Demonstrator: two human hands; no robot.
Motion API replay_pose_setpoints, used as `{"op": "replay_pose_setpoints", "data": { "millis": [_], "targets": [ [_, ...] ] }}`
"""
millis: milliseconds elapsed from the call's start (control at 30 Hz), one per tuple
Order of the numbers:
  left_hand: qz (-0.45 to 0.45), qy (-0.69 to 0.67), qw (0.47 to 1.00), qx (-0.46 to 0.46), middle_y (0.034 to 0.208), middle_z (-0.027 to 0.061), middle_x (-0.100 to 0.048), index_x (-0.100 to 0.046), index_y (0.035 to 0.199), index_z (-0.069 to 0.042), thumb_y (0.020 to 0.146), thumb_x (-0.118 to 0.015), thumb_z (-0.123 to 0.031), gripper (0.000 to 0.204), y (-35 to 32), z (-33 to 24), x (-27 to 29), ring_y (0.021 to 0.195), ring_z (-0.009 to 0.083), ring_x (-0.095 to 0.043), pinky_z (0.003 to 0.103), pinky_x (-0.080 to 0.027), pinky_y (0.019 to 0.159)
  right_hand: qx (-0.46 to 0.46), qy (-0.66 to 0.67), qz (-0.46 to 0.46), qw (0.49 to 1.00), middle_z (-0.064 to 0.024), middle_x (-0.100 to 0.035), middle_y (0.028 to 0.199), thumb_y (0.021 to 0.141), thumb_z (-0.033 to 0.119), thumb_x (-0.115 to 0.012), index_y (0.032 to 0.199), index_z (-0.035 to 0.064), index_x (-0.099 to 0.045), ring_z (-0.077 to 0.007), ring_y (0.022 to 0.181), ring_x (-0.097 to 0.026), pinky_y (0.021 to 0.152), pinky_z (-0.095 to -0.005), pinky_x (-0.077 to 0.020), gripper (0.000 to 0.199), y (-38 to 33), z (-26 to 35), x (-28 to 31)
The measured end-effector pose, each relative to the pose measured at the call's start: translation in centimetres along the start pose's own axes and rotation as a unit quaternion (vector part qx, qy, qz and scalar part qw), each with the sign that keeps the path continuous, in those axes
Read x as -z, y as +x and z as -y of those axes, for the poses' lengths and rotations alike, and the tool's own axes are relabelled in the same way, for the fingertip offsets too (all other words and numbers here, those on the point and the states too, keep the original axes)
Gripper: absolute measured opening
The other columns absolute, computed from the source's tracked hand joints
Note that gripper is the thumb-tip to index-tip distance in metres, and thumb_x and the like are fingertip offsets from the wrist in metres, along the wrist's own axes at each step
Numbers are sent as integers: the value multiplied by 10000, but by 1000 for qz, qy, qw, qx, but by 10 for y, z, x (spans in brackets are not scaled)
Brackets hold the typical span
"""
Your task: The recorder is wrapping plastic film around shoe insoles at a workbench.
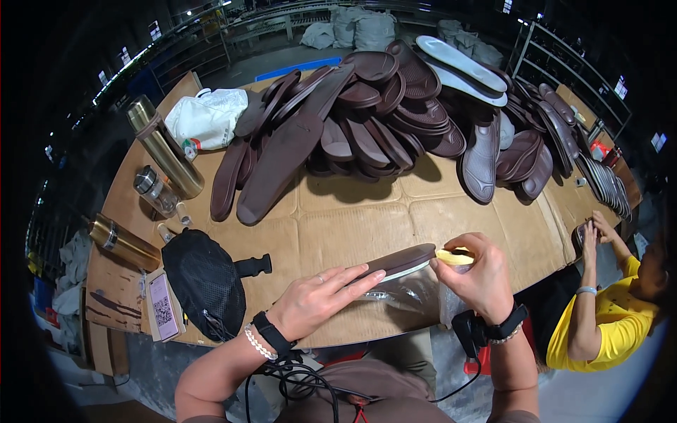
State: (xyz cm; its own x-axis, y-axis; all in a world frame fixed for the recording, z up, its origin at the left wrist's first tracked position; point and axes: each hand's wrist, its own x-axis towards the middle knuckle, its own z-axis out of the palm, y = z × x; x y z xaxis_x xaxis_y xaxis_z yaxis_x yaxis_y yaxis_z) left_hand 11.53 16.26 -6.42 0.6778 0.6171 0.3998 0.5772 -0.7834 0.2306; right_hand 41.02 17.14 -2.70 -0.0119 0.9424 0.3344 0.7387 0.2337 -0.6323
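Note:
Close in front of me a brown shoe sole (403, 259) with a pale edge is tilted on its side. My left hand (315, 302) is closed on its near left end, two fingers stretched along it. My right hand (483, 276) pinches a small yellow pad (451, 256), perhaps sponge or folded cloth, against the sole's right tip. Under the sole lies crumpled clear plastic (405, 297) at the table's near edge. Beyond both hands rises a large heap of brown soles (367, 106), some overlapping and leaning.
Cardboard covers the table (338, 211). At left are a black mesh bag (204, 282), gold flasks (169, 151), a glass bottle (156, 190) and a white bag (208, 116). Two white soles (462, 67) top the heap. A co-worker in a yellow shirt (606, 331) works at right.

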Motion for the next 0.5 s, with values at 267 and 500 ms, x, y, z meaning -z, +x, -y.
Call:
{"op": "replay_pose_setpoints", "data": {
  "millis": [267, 500],
  "targets": [
    [-73, -29, 996, -42, 1278, 124, -705, -646, 1369, -63, 892, -686, -44, 479, -5, 10, -5, 1117, 290, -720, 365, -624, 892, 5, 47, 26, 999, -212, -754, 1028, 794, 230, -821, 1095, -19, -764, -300, 875, -763, 801, -362, -594, 395, -6, 7, 5],
    [-90, -60, 993, -45, 1268, 135, -709, -645, 1348, -39, 874, -692, 17, 480, -10, 14, -5, 1116, 299, -719, 369, -617, 913, -14, 72, 130, 989, -183, -779, 975, 848, 199, -792, 1168, -27, -754, -214, 861, -766, 809, -322, -590, 393, -4, 14, 15]
  ]
}}
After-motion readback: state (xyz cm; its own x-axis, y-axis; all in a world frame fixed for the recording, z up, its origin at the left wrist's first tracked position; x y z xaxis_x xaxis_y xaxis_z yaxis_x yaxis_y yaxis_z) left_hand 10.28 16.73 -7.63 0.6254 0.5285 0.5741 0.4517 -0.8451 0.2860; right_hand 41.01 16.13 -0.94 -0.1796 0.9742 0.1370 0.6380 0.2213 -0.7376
